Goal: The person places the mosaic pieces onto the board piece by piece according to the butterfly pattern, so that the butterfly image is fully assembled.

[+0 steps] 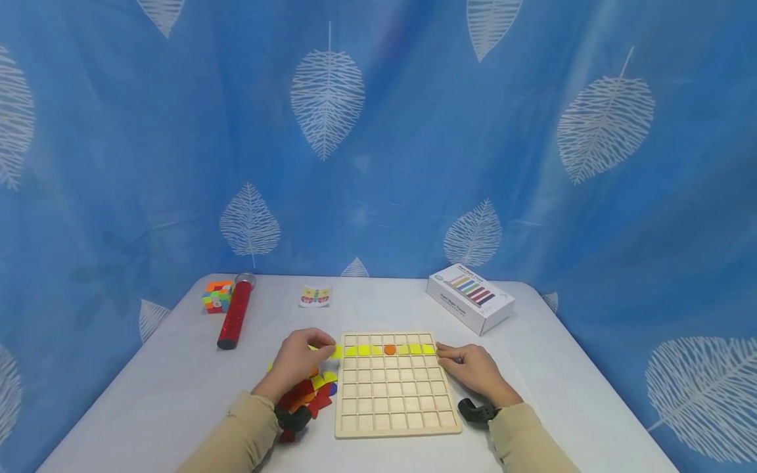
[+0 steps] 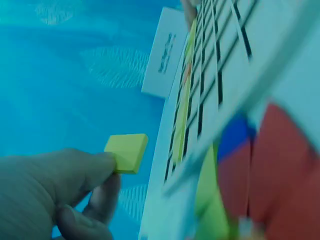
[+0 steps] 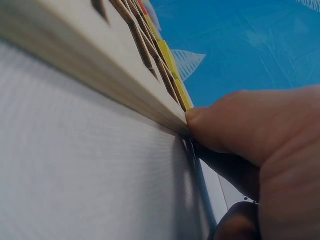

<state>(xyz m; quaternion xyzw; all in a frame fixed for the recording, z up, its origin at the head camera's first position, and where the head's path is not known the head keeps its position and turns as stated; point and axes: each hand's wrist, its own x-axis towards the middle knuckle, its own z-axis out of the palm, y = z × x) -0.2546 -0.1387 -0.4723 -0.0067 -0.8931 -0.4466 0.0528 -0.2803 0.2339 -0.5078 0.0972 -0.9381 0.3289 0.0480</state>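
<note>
A wooden grid board lies flat in front of me. Along its second row from the far side run several yellow pieces, with an orange round piece among them. My left hand pinches a yellow square tile between thumb and fingers, just off the board's left edge. At the right edge, my right hand grips the board's rim near the end of the yellow row. Its thumb presses on the edge there, with the other fingers partly hidden.
Loose red, yellow, orange and blue pieces lie piled under my left wrist. Farther back stand a puzzle cube, a red glittery tube, a small picture card and a white box. A blue leaf-patterned curtain hangs behind the table.
</note>
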